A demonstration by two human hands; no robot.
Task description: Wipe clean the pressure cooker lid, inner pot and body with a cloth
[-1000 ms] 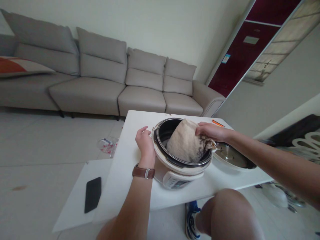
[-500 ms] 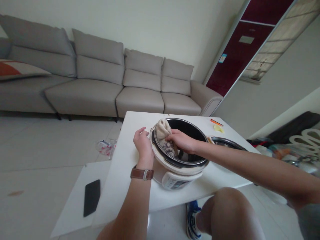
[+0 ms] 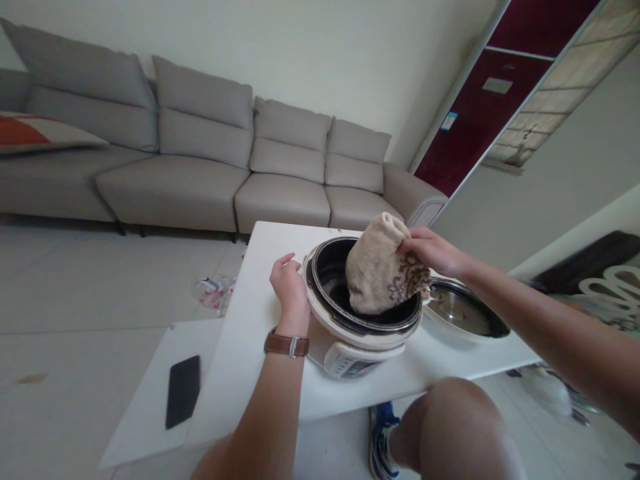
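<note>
A white electric pressure cooker (image 3: 320, 340) stands on the white table with its dark inner pot (image 3: 334, 267) uncovered. My right hand (image 3: 434, 251) pinches a beige cloth (image 3: 374, 270) with a dark brown pattern at one corner. The cloth hangs at the mouth of the pot and covers much of its right side. Against the cooker's left side rests my left hand (image 3: 291, 287), fingers apart and holding nothing; a brown watch strap is on that wrist. To the right of the cooker lies its round lid (image 3: 460, 310), inner face up.
The white table (image 3: 273, 243) carries the cooker and lid. Lower left, a dark flat slab (image 3: 183, 392) lies on a white surface. A clear plastic bag (image 3: 215, 293) is on the floor. A grey sofa (image 3: 195, 180) lines the wall; my knee (image 3: 457, 427) is close below the table edge.
My right hand has lifted the cloth up and to the right from the pot's left inner wall. More of the lid shows now. My left hand stays at the cooker's side.
</note>
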